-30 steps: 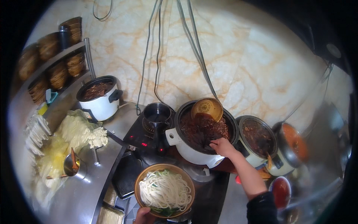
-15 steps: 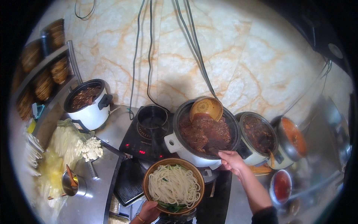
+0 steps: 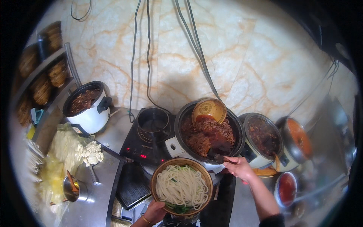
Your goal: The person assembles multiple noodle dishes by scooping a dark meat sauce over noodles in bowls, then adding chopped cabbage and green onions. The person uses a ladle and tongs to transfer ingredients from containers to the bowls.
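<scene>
My left hand (image 3: 154, 212) grips the near left rim of a brown bowl (image 3: 154, 184). White noodles (image 3: 182, 185) fill the bowl, with green leaves (image 3: 180, 208) at its near side. My right hand (image 3: 239, 169) is closed round the short brown handle of a dark ladle (image 3: 218, 157). Its head is hidden, reaching into the dark red minced meat sauce (image 3: 200, 140). That sauce is in a large white cooker (image 3: 175, 146) just beyond the bowl. A small yellow-brown bowl (image 3: 209, 110) leans inside the cooker's far rim, tilted.
Left of the cooker, an induction hob (image 3: 130, 149) carries a small dark pot (image 3: 153, 120). Another white cooker (image 3: 90, 118) stands farther left, near bagged pale strips (image 3: 70, 145) and a metal cup (image 3: 77, 191). Rightward are a sauce pot (image 3: 263, 135), an orange-filled pot (image 3: 297, 138) and a red-filled bowl (image 3: 286, 189).
My left hand and the noodle bowl have shifted slightly right. My right hand has moved a little toward me, and more of the ladle's handle shows at the cooker's near rim.
</scene>
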`<state>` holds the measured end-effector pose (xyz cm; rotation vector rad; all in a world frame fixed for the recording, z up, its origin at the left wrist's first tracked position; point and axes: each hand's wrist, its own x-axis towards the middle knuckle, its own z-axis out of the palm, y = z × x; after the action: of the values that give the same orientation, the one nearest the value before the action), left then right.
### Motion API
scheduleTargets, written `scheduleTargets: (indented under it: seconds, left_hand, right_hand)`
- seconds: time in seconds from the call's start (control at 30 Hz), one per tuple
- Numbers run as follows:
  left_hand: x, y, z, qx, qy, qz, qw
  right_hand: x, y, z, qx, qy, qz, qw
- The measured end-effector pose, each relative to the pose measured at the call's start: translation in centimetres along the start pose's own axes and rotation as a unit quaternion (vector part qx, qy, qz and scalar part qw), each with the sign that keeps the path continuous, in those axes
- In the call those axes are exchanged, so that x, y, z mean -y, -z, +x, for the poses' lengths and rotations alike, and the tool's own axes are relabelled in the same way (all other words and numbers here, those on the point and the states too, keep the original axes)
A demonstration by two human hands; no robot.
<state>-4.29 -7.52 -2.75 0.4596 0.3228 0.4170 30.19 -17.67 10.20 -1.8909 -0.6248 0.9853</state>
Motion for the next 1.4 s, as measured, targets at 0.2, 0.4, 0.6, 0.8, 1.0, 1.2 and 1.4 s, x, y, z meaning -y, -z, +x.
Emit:
scheduleTargets:
  seconds: [0.2,0.4,0.6,0.8,1.0,1.2,1.4]
  left_hand:
    - [-0.2,-0.8,1.5,0.005,0.018,-0.036,0.999]
    - [-1.5,-2.3,4.0,0.058,0.075,-0.050,0.994]
    - [-2.5,-4.2,6.8,0.087,0.085,-0.033,0.992]
    - [-2.5,-5.2,6.6,0.074,0.079,-0.019,0.994]
    - [-1.9,-5.1,6.8,0.077,0.082,-0.038,0.993]
    - [-1.3,-4.0,7.5,0.089,0.071,-0.041,0.993]
    - [-1.1,-3.1,7.9,0.084,0.058,-0.049,0.994]
  right_hand:
    - [-0.6,-0.4,0.5,-0.015,-0.075,0.163,0.984]
    - [2.8,0.2,-3.1,-0.072,0.016,0.120,0.990]
    - [4.9,-0.1,-9.9,-0.078,0.008,0.056,0.995]
    - [3.0,-1.2,-11.6,-0.079,0.028,-0.035,0.996]
    - [1.2,-0.6,-11.3,-0.163,0.237,-0.241,0.927]
    - [0.3,0.1,-12.5,-0.186,0.379,-0.554,0.718]
    - [0.3,1.2,-10.2,-0.277,0.260,-0.269,0.885]
